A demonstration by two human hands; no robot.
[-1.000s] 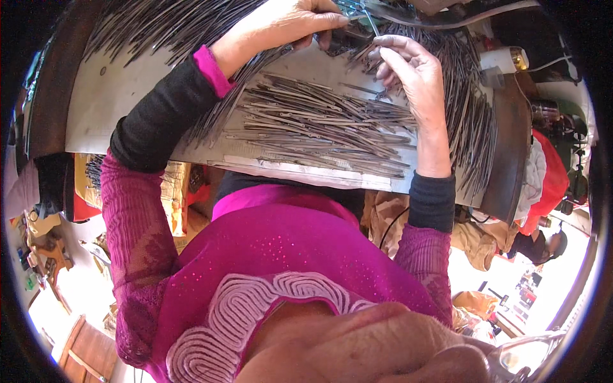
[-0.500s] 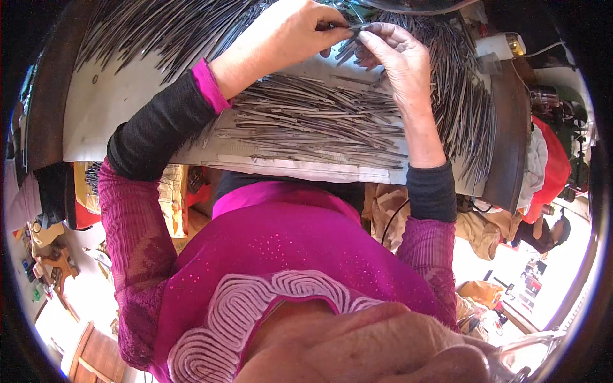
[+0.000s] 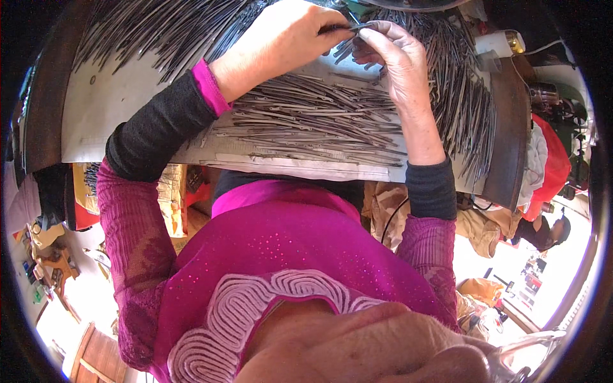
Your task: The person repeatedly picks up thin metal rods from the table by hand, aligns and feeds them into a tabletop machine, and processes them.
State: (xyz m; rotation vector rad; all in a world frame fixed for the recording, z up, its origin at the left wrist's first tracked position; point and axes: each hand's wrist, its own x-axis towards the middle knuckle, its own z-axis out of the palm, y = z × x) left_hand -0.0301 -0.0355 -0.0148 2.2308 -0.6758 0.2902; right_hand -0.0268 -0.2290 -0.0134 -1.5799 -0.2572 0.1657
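Both my hands meet at the far middle of the table, fingertips nearly touching. My left hand (image 3: 300, 30) is closed in a pinch on one end of a small, thin, dark metal strip (image 3: 361, 27). My right hand (image 3: 397, 56) pinches the same strip between thumb and fingers; its other fingers curl underneath. Several more dark strips (image 3: 345, 52) show just below the fingertips, and I cannot tell whether my right hand holds them. Between my forearms lies a loose pile of thin, flat metal strips (image 3: 306, 118), some with small holes near their ends.
Larger heaps of dark strips spread at the far left (image 3: 172, 32) and down the right side (image 3: 456, 89). Raised dark wooden edges bound the pale tabletop (image 3: 105, 118). A white cylindrical object (image 3: 498, 45) with a cord stands at the far right. Red cloth (image 3: 550, 163) hangs beyond the right edge.
My right hand has shifted very slightly to the left and its fingers have curled in a little. Both hands keep their pinch on the strip.
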